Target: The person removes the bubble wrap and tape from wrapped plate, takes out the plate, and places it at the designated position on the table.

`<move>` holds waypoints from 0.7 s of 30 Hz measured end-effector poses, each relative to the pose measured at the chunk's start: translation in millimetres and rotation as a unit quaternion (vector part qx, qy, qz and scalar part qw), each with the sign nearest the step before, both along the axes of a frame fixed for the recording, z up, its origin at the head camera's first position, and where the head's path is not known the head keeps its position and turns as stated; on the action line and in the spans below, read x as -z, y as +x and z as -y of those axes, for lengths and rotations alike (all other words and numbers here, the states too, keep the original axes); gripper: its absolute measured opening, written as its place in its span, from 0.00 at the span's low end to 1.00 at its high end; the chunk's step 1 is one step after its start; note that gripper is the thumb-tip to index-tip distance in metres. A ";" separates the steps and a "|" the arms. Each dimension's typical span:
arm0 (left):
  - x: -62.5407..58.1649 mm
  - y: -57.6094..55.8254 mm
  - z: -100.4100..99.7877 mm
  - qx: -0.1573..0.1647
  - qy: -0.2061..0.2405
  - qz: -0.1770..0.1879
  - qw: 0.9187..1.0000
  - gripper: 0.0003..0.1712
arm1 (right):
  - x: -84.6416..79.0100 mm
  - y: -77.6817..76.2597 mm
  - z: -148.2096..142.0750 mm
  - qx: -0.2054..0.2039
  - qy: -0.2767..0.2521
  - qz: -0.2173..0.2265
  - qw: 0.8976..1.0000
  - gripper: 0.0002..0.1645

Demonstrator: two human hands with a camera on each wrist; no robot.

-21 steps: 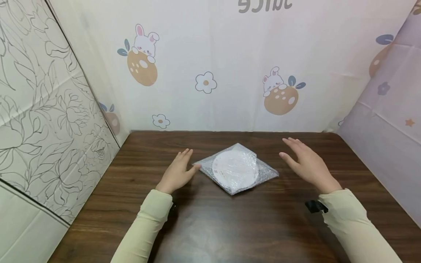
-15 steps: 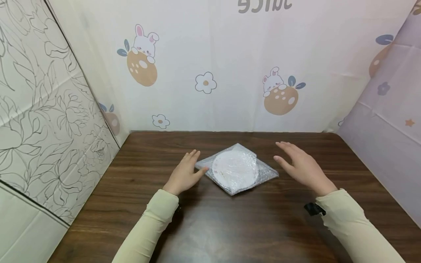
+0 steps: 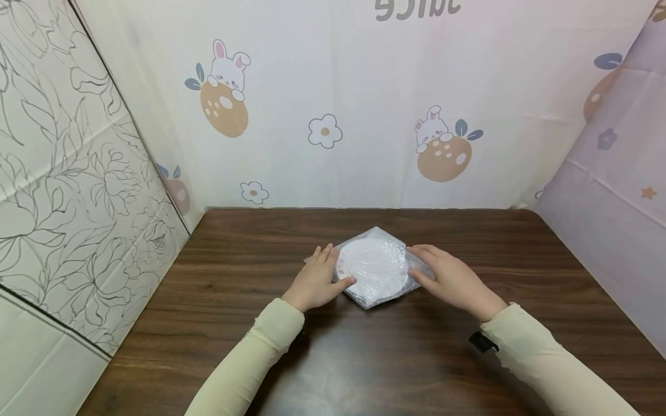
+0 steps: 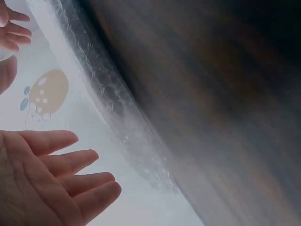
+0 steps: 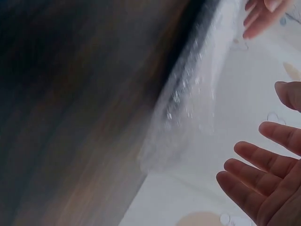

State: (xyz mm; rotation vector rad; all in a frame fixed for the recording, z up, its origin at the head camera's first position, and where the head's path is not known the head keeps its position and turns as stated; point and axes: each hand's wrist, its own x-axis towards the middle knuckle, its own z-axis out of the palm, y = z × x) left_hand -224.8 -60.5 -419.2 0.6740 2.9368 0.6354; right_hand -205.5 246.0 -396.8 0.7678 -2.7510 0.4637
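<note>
the hands, a left hand [image 3: 317, 283] and a right hand [image 3: 454, 282], have fingers nearly straight and thumbs held apart, and neither grips anything. between them a bubble-wrapped white disc [image 3: 373, 268] lies flat on the dark wood-grain desk [image 3: 369, 358], towards its far edge. in the head view the left hand overlaps the disc's left side and the right hand its right side; whether they touch it cannot be told. behind the desk is a pale curtain [image 3: 374, 75] printed with 2 rabbits.
</note>
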 end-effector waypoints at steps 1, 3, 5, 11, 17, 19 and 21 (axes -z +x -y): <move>-0.6 0.1 -1.7 0.002 -0.003 0.004 1.000 0.51 | 1.7 0.6 1.9 -0.002 0.003 -0.001 1.000 0.32; -1.9 0.2 -4.6 0.006 -0.015 0.010 1.000 0.51 | 4.6 2.3 6.0 -0.008 0.010 -0.002 1.000 0.31; -2.3 -0.4 -7.2 0.009 -0.026 0.013 1.000 0.52 | 7.4 4.0 9.6 -0.015 0.018 -0.007 1.000 0.31; -0.6 -3.7 -10.9 0.019 -0.060 0.022 0.998 0.52 | 13.3 8.3 18.5 -0.033 0.043 -0.025 0.998 0.26; 1.5 -5.1 -13.1 0.027 -0.095 0.044 0.994 0.52 | 18.6 8.3 22.9 -0.036 0.064 -0.025 0.997 0.16; 1.6 -4.9 -13.9 0.029 -0.106 0.045 0.993 0.52 | 20.5 7.8 23.7 -0.036 0.068 -0.025 0.997 0.15; 1.4 -4.7 -14.7 0.031 -0.113 0.042 0.992 0.52 | 21.5 7.6 24.3 -0.037 0.073 -0.026 0.996 0.14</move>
